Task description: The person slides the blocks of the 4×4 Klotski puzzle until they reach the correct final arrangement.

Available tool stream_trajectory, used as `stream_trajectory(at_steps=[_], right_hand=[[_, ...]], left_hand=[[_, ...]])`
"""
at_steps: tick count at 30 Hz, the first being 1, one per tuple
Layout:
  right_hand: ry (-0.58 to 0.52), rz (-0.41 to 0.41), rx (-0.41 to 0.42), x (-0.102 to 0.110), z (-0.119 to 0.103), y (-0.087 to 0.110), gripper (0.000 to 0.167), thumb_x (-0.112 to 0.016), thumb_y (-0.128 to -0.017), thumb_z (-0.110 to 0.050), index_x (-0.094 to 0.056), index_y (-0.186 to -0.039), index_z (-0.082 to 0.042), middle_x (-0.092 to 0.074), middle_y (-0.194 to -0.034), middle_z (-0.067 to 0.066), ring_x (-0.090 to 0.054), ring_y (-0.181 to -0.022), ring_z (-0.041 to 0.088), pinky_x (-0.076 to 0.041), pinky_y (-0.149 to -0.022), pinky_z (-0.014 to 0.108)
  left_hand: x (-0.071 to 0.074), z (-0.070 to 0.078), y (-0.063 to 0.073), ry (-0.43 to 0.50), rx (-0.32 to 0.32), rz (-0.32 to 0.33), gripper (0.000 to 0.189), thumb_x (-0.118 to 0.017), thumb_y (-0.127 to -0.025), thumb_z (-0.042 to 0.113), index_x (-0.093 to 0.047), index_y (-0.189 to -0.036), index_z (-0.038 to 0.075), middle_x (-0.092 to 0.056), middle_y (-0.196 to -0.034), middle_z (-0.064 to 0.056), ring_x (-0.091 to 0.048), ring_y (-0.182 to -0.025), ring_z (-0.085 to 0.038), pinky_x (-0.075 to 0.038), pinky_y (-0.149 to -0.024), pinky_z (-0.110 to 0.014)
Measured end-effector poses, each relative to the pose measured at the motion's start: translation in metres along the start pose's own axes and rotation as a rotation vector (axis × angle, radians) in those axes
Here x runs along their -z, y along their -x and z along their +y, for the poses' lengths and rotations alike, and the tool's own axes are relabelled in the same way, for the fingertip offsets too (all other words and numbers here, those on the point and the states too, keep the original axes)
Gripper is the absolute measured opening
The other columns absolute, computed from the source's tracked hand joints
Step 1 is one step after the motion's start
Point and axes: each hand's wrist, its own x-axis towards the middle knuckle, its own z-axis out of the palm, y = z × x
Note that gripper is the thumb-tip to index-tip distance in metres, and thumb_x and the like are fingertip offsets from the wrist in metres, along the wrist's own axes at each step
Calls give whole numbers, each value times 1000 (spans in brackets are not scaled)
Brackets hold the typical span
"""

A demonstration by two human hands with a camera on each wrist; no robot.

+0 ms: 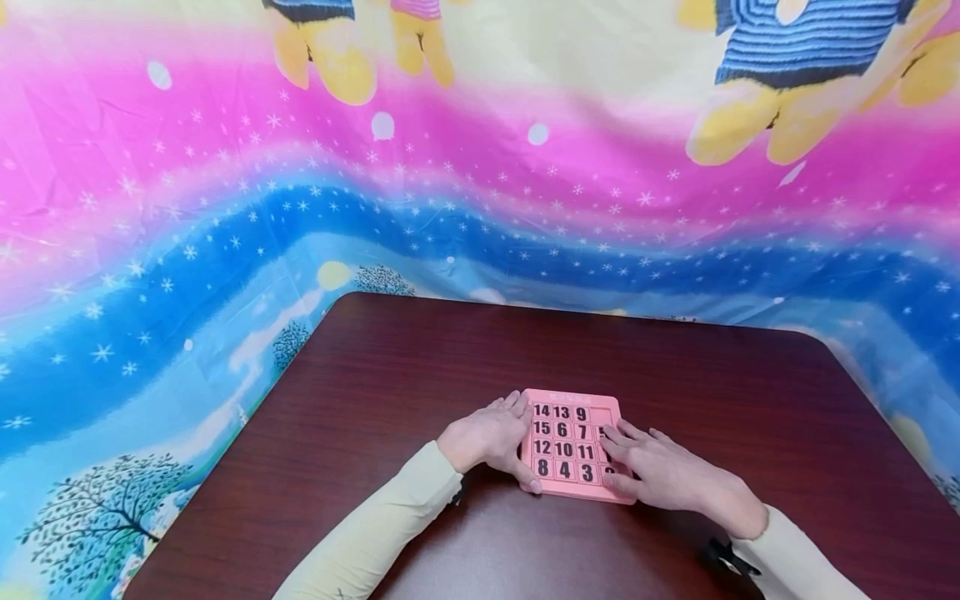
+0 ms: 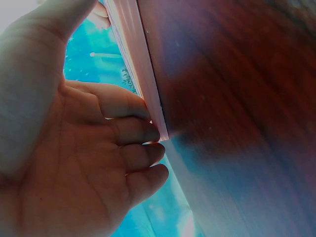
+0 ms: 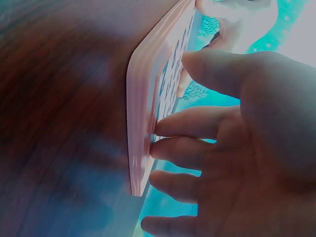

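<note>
A pink number slide puzzle [image 1: 570,492] lies flat on the table, its black-numbered tiles facing up and an empty cell in its top right corner. My left hand [image 1: 491,435] lies along the puzzle's left side, thumb at the near left corner and fingertips by the far left one. In the left wrist view its slightly bent fingers [image 2: 133,131] meet the frame's side. My right hand [image 1: 667,468] reaches over the right side, with fingertips on the right column and thumb over the bottom right tile. Those two tiles are partly hidden. Its extended fingers [image 3: 182,150] show in the right wrist view.
The dark brown wooden table [image 1: 450,358] extends around the puzzle, with rounded far corners. Behind it hangs a colourful cloth [image 1: 480,167] printed with snowflakes and trees. Pale sleeves cover both forearms, and a black strap [image 1: 731,557] sits at the right wrist.
</note>
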Motion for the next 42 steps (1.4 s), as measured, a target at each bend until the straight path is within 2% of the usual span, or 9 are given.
stream_trajectory(at_steps=[9,17,21,27,32,35,42], right_hand=[[10,43,36,0,10,-11,63,-60,-94,-45,-53,-140,-2,-48,-148,21,-35,-142,46,-34,-105,72],[-13,27,-11,0,15,-25,63,-61,-95,-42,-50,-143,-3,-41,-152,21,-29,-145,45,-31,-108,72],[2,24,-20,0,14,-26,64,-62,-94,-42,-50,-143,-3,-41,-153,20,-28,-146,45,-30,-108,73],[17,65,-13,7,11,-10,64,-61,-93,-46,-53,-141,-4,-45,-150,19,-31,-144,45,-31,-108,72],[53,104,19,11,7,8,60,-63,-93,-41,-56,-138,-3,-50,-147,20,-36,-141,46,-34,-106,71],[66,100,40,9,4,16,59,-62,-93,-41,-56,-137,-2,-51,-146,21,-39,-139,46,-36,-104,72],[20,40,38,1,-5,27,64,-60,-93,-48,-55,-139,-5,-50,-147,17,-37,-142,43,-34,-105,71]], left_hand=[[-1,0,0,-5,4,-3,125,-70,-67,77,-23,-155,3,-15,-164,-16,-15,-153,-26,-19,-126,-35],[-4,-3,0,-3,3,4,125,-70,-67,78,-24,-155,2,-16,-164,-16,-16,-153,-27,-20,-126,-35],[-5,-2,1,5,4,-3,124,-70,-67,77,-24,-155,3,-15,-165,-16,-15,-153,-27,-19,-126,-35],[-3,-1,1,13,-3,-4,123,-70,-67,77,-25,-155,3,-15,-165,-15,-14,-153,-27,-18,-126,-35],[-2,0,1,9,-4,-5,123,-69,-67,77,-24,-155,3,-15,-165,-16,-14,-154,-27,-18,-126,-35],[-1,0,1,2,-8,0,124,-69,-67,78,-24,-155,3,-15,-164,-16,-15,-153,-27,-18,-126,-36],[-2,0,-1,0,-5,4,125,-70,-66,78,-24,-155,3,-15,-164,-16,-14,-153,-27,-18,-127,-36]])
